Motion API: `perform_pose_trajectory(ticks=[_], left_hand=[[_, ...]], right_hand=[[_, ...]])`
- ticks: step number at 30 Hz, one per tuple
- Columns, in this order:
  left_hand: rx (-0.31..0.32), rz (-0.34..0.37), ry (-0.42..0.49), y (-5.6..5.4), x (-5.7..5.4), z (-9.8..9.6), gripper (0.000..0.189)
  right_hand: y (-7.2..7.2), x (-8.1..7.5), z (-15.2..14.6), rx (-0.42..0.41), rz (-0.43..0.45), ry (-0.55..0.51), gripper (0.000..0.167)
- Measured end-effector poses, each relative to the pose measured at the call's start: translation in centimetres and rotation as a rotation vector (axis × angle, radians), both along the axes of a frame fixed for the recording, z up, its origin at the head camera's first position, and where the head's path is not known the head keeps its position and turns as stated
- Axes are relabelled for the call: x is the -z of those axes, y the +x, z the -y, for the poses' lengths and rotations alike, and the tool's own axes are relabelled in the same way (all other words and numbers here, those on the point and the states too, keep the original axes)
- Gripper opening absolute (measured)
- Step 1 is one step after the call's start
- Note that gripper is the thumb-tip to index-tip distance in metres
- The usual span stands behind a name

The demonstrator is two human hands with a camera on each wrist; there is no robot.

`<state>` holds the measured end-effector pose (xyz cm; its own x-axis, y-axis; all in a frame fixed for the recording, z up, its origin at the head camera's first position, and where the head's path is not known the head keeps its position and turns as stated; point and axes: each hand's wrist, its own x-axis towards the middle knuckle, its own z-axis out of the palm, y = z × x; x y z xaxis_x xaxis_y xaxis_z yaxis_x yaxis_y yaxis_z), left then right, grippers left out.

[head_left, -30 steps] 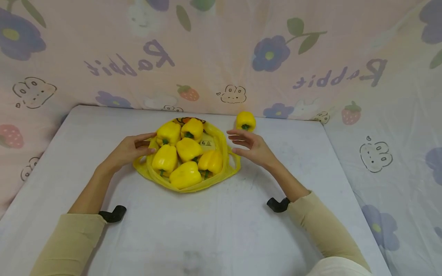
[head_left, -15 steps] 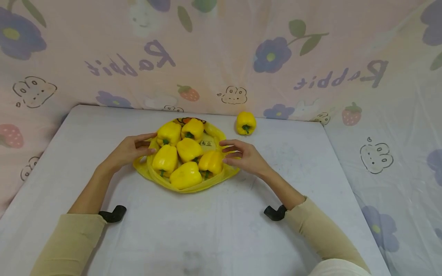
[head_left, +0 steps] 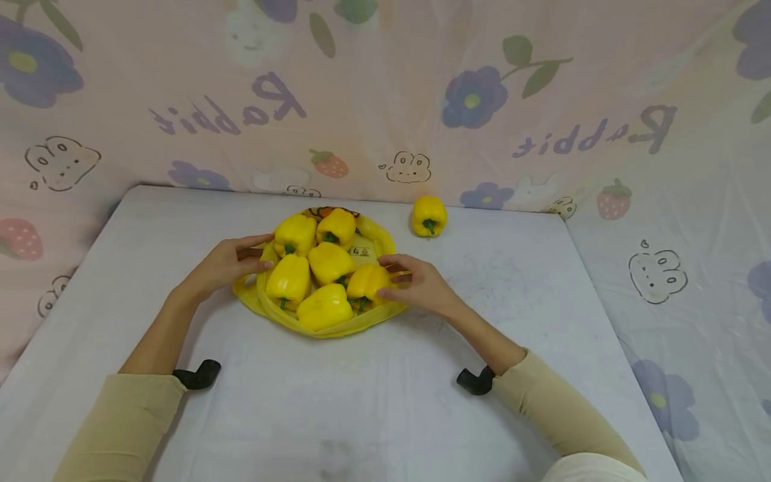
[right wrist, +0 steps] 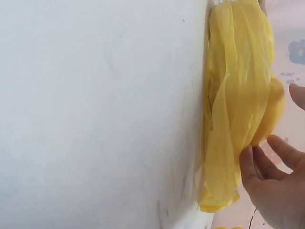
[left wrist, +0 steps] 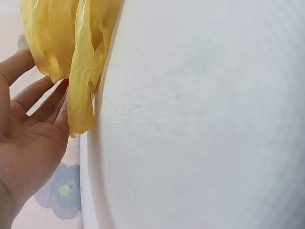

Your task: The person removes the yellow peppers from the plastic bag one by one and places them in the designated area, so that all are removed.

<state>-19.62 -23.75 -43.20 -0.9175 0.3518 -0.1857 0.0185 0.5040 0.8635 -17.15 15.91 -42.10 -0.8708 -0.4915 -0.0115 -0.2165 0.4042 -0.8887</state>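
Several yellow bell peppers (head_left: 289, 280) with green stems lie in a yellow plastic bag (head_left: 337, 329), its rim spread wide on the table. On the bag's left side, my left hand (head_left: 225, 264) touches the rim with extended fingers; in the left wrist view its fingertips meet the hanging plastic (left wrist: 78, 57). My right hand (head_left: 421, 284) is at the right rim, fingers apart, its thumb overlapping the rightmost pepper (head_left: 366, 281) in the bag. In the right wrist view the right fingertips rest against the bag's side (right wrist: 233, 109), with the thumb held off.
One more yellow bell pepper (head_left: 429, 216) stands outside the bag near the table's back edge. The table (head_left: 361, 402) has a white cover, and a patterned cloth (head_left: 385, 100) hangs behind it. Black curved wrist pieces (head_left: 201, 375) stick out by both sleeves.
My right hand has moved left and toward me, from beside the lone pepper and the bag's right handle onto the bag's right rim. The left hand has stayed put.
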Motion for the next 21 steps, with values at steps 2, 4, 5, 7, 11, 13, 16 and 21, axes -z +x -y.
perform_pose_trajectory(ticks=[2,4,5,7,11,13,16,21], left_hand=[[0.002,-0.001,-0.002,0.0,0.0,0.0,0.07],[0.002,-0.001,-0.005,0.0,0.0,0.0,0.071],[0.002,-0.001,-0.007,0.0,0.0,0.0,0.071],[0.0,-0.001,-0.011,0.1,0.0,0.0,0.071],[-0.002,-0.003,-0.015,0.1,0.1,-0.1,0.071],[-0.003,-0.003,-0.017,0.0,0.1,-0.1,0.071],[-0.003,-0.001,-0.018,0.0,0.1,-0.1,0.071],[0.001,-0.001,-0.015,0.0,0.0,-0.1,0.071]], right_hand=[[0.2,0.1,0.2,0.0,-0.011,0.027,0.063],[0.3,0.3,0.4,0.005,-0.02,0.055,0.065],[0.3,0.4,0.5,0.008,-0.023,0.067,0.067],[0.4,0.7,0.6,0.019,-0.022,0.087,0.069],[0.6,0.9,1.0,0.045,-0.024,0.13,0.072],[0.7,0.9,1.2,0.056,-0.025,0.16,0.075],[0.8,0.9,1.5,0.071,-0.026,0.206,0.078],[0.9,0.9,1.7,0.079,-0.043,0.236,0.076]])
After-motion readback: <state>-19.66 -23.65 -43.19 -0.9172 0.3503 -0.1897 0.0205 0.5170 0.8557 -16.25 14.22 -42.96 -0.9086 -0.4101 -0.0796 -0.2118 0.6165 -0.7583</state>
